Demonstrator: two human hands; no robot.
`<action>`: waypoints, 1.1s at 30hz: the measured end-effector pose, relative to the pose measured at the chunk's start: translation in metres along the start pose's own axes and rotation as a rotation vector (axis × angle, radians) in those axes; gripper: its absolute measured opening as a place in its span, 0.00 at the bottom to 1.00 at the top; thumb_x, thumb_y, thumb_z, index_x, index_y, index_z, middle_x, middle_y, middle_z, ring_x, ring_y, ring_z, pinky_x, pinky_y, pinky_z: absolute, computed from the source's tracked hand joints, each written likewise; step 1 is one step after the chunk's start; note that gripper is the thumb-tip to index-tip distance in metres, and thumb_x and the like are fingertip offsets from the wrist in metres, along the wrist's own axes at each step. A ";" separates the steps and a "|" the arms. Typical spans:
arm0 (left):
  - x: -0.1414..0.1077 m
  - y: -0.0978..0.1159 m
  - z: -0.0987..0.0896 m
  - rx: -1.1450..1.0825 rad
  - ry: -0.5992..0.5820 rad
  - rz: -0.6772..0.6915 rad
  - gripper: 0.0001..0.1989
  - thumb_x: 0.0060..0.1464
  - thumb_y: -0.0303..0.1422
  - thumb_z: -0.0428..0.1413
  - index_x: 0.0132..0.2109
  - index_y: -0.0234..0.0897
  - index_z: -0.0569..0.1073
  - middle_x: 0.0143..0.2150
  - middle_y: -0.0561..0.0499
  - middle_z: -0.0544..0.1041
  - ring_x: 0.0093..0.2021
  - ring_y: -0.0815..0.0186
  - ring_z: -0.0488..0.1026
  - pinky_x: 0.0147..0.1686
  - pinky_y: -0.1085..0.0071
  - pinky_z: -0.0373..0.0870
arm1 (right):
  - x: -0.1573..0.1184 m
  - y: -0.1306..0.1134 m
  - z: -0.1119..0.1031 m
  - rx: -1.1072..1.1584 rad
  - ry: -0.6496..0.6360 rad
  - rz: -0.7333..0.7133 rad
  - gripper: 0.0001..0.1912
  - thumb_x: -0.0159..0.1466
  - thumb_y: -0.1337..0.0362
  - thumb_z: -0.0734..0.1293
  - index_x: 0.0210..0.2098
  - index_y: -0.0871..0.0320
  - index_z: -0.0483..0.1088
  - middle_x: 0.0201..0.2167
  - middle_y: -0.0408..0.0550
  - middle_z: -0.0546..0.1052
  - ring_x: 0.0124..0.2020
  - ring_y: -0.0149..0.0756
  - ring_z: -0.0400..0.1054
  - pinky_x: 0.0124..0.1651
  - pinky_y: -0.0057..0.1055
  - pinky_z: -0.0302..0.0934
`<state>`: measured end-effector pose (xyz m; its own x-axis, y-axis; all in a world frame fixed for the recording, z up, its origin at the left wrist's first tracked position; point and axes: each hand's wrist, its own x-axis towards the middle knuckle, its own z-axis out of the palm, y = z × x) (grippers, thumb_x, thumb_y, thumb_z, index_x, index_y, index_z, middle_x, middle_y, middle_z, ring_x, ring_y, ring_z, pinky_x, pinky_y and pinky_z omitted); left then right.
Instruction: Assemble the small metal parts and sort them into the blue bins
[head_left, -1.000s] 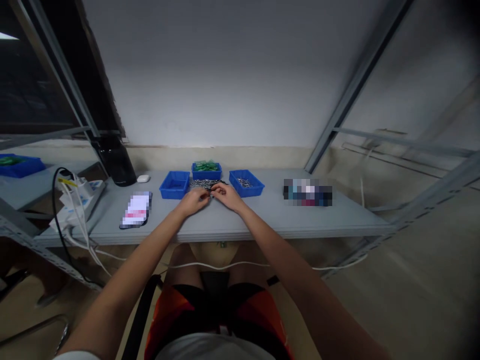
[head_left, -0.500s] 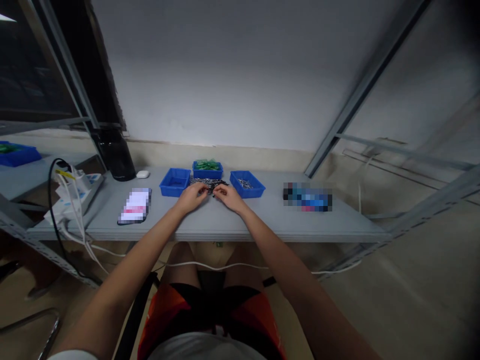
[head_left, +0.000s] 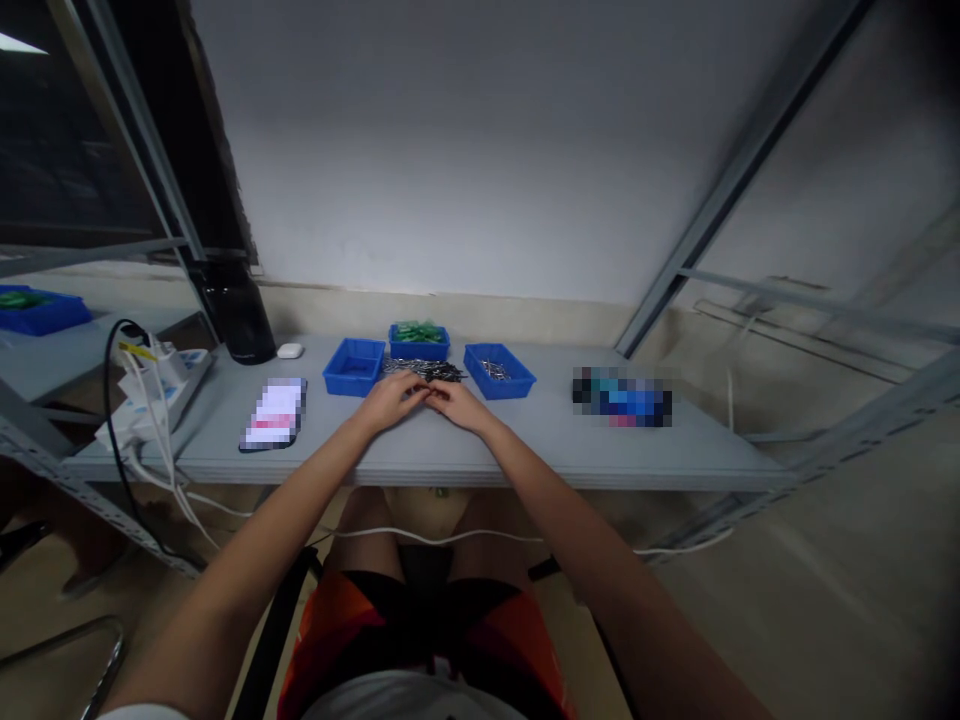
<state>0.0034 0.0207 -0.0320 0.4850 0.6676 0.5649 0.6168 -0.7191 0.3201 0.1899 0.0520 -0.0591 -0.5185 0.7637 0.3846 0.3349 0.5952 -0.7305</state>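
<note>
While both hands meet at the worktop (head_left: 551, 435), loose metal parts (head_left: 424, 369) lie just behind them

Where the loose metal parts lie, roughly midway between the left and right edges of the worktop and nearer its rear edge than its front edge, thin silver and black pieces form a low, spread pile. The left hand (head_left: 391, 403) and the right hand (head_left: 459, 407) are positioned at the front of this pile, fingers curled and nearly touching. Grip, both hands: thumb and fingers are drawn together; whether a piece is grasped between them cannot be told.

Three blue trays surround the pile. The left tray (head_left: 351, 387) stands at its left end; the right tray (head_left: 511, 391), containing silver metal pieces (head_left: 495, 369), stands at its right end; the rear tray (head_left: 420, 352), filled with green packets (head_left: 418, 331), stands behind it near the rear edge.

Toward the left edge are a phone (head_left: 274, 413) with pixelated screen, a small white case (head_left: 290, 351) and, at the rear left corner, an upright black bottle (head_left: 238, 315). A white power strip (head_left: 182, 388) runs along the left edge. Toward the right edge lies a pixelated object (head_left: 624, 398).
</note>
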 end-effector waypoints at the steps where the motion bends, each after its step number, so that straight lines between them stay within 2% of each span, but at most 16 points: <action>1: 0.000 -0.001 0.000 -0.003 -0.006 0.007 0.12 0.61 0.36 0.49 0.44 0.37 0.74 0.38 0.48 0.74 0.40 0.64 0.71 0.41 0.69 0.67 | 0.000 0.001 0.000 -0.012 -0.002 -0.007 0.08 0.61 0.61 0.64 0.32 0.60 0.70 0.22 0.40 0.68 0.26 0.29 0.59 0.30 0.26 0.53; 6: 0.001 0.000 0.002 -0.005 -0.023 0.016 0.12 0.61 0.37 0.50 0.44 0.37 0.75 0.38 0.47 0.74 0.40 0.63 0.71 0.41 0.67 0.68 | 0.001 0.004 0.000 -0.051 0.008 -0.022 0.08 0.61 0.63 0.63 0.31 0.60 0.72 0.22 0.41 0.69 0.26 0.30 0.59 0.31 0.26 0.53; 9: 0.001 0.000 0.003 0.001 -0.006 0.017 0.12 0.61 0.36 0.50 0.44 0.37 0.75 0.39 0.47 0.75 0.41 0.62 0.72 0.43 0.67 0.69 | 0.001 0.001 -0.001 -0.075 0.038 -0.045 0.08 0.60 0.64 0.64 0.36 0.59 0.73 0.25 0.42 0.72 0.28 0.31 0.61 0.33 0.27 0.55; 12: 0.001 -0.001 0.003 -0.008 0.047 -0.048 0.12 0.60 0.36 0.50 0.45 0.37 0.74 0.41 0.47 0.76 0.40 0.64 0.72 0.41 0.68 0.69 | 0.001 -0.006 -0.004 -0.050 0.107 -0.035 0.11 0.61 0.63 0.63 0.42 0.59 0.73 0.31 0.45 0.75 0.30 0.32 0.64 0.36 0.28 0.58; 16: 0.001 -0.004 0.004 0.046 0.040 -0.113 0.10 0.58 0.35 0.52 0.43 0.36 0.74 0.39 0.48 0.77 0.39 0.63 0.72 0.42 0.67 0.69 | 0.000 -0.012 -0.006 -0.007 0.166 -0.004 0.13 0.64 0.58 0.62 0.38 0.59 0.73 0.30 0.45 0.75 0.29 0.31 0.65 0.35 0.28 0.58; 20: 0.003 -0.004 0.004 0.077 0.011 -0.064 0.09 0.57 0.33 0.52 0.42 0.37 0.75 0.39 0.47 0.77 0.43 0.61 0.72 0.45 0.65 0.69 | 0.001 -0.008 -0.006 -0.020 0.141 -0.002 0.13 0.62 0.56 0.63 0.34 0.59 0.73 0.28 0.44 0.75 0.28 0.30 0.64 0.34 0.27 0.57; 28: 0.002 -0.005 0.004 0.061 -0.004 -0.061 0.07 0.55 0.31 0.54 0.40 0.38 0.75 0.37 0.48 0.77 0.42 0.62 0.72 0.44 0.67 0.69 | 0.001 -0.003 -0.005 0.049 0.061 0.002 0.14 0.62 0.55 0.63 0.32 0.60 0.72 0.26 0.44 0.73 0.28 0.31 0.64 0.32 0.28 0.57; 33: 0.004 -0.010 0.005 0.041 -0.011 -0.054 0.07 0.55 0.31 0.54 0.41 0.37 0.76 0.37 0.48 0.77 0.41 0.62 0.72 0.43 0.66 0.68 | 0.002 -0.001 -0.004 0.107 0.025 0.068 0.13 0.61 0.56 0.63 0.33 0.60 0.71 0.24 0.44 0.71 0.27 0.32 0.64 0.32 0.29 0.59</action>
<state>0.0024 0.0311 -0.0369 0.4574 0.7072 0.5392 0.6669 -0.6738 0.3181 0.1917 0.0544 -0.0555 -0.4770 0.8081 0.3456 0.2822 0.5132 -0.8105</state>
